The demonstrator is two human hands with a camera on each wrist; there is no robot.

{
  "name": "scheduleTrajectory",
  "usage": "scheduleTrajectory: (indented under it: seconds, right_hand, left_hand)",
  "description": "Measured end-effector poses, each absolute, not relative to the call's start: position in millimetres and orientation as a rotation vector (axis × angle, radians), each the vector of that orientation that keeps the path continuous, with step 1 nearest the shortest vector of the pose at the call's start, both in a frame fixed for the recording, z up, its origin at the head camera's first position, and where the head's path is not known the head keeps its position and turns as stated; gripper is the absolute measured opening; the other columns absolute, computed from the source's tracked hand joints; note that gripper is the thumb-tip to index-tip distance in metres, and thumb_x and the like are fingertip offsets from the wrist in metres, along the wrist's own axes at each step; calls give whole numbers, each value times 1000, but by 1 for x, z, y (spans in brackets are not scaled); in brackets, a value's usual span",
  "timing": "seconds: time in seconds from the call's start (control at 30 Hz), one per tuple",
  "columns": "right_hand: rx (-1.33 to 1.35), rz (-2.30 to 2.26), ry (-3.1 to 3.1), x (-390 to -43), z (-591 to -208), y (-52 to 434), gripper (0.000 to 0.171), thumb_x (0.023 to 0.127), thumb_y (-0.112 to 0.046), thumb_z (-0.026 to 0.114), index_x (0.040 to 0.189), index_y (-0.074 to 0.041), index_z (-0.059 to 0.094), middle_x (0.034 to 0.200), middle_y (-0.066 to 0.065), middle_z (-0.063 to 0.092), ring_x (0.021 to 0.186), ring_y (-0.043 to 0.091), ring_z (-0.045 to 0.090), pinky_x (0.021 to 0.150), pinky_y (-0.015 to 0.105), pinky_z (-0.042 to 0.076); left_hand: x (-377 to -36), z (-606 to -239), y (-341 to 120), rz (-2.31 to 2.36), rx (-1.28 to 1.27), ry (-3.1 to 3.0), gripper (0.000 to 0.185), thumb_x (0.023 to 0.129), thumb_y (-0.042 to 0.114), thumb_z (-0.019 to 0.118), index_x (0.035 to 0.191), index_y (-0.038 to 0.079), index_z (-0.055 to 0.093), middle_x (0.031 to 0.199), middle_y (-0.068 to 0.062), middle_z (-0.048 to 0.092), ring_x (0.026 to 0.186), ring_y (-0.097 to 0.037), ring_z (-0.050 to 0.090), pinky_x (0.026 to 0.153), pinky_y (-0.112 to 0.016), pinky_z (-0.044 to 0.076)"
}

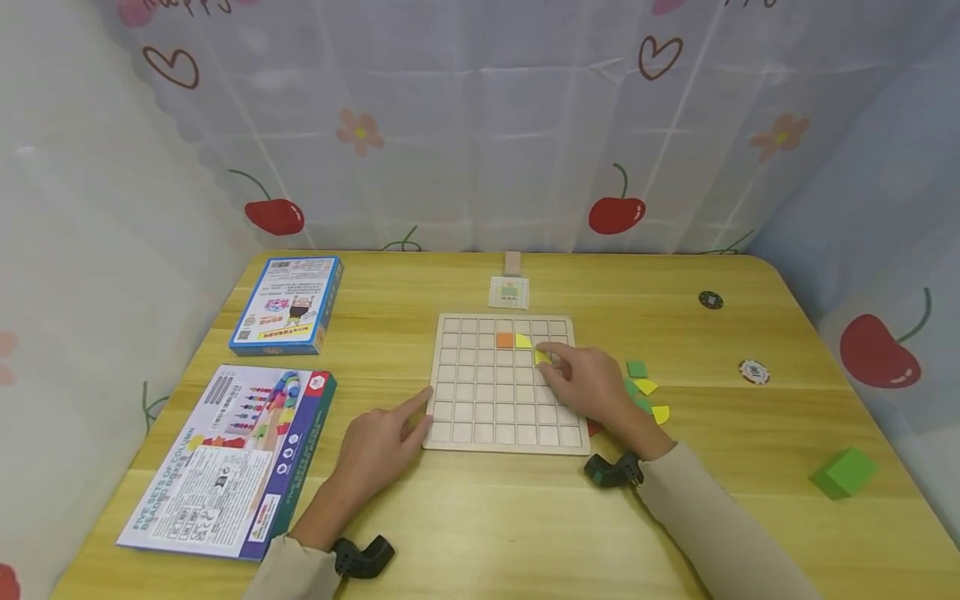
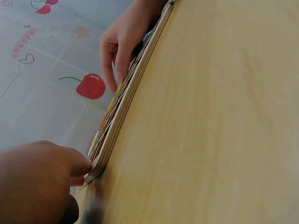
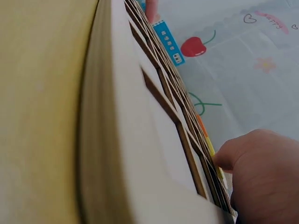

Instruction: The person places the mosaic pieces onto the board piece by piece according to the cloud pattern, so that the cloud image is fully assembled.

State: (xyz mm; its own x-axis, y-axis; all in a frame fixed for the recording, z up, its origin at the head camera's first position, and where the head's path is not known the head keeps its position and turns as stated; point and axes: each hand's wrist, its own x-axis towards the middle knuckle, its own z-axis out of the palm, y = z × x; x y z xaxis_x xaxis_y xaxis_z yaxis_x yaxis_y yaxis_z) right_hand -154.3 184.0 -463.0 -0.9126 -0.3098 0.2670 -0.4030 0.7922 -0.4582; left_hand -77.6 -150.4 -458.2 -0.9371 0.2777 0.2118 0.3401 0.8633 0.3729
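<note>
A yellow piece (image 1: pixel 542 357) lies in a cell of the wooden grid board (image 1: pixel 480 417) at table centre, pinched under the curled fingertips of the right hand (image 1: pixel 588 382). At its ten o'clock sit another yellow piece (image 1: pixel 522 340) and an orange square (image 1: pixel 505 339). The left hand (image 1: pixel 378 446) presses its straight forefinger against the board's eight o'clock edge; loose green and yellow pieces (image 1: pixel 645 387) lie at three o'clock.
</note>
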Motion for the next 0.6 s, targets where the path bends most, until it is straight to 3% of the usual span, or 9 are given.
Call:
scheduleTrajectory:
  seconds: [0.3, 0.6]
  right_hand:
    - [478, 1076, -2565, -144, -465, 190, 28, 96, -14, 69, 123, -16, 75, 53, -9, 36, 44, 7, 30, 43, 26, 27]
    - [484, 988, -2369, -124, -456, 226, 23, 89, -5, 77, 112, -8, 78, 54, -12, 35, 46, -4, 23, 41, 21, 22]
  left_hand:
    - [-76, -459, -152, -625, -466, -2895, 43, 99, 32, 67, 140, 22, 65, 45, 16, 29, 41, -3, 22, 43, -27, 21]
    - [-78, -460, -152, -619, -495, -2865, 42, 98, 32, 67, 139, 21, 66, 45, 17, 27, 40, -2, 21, 43, -26, 20]
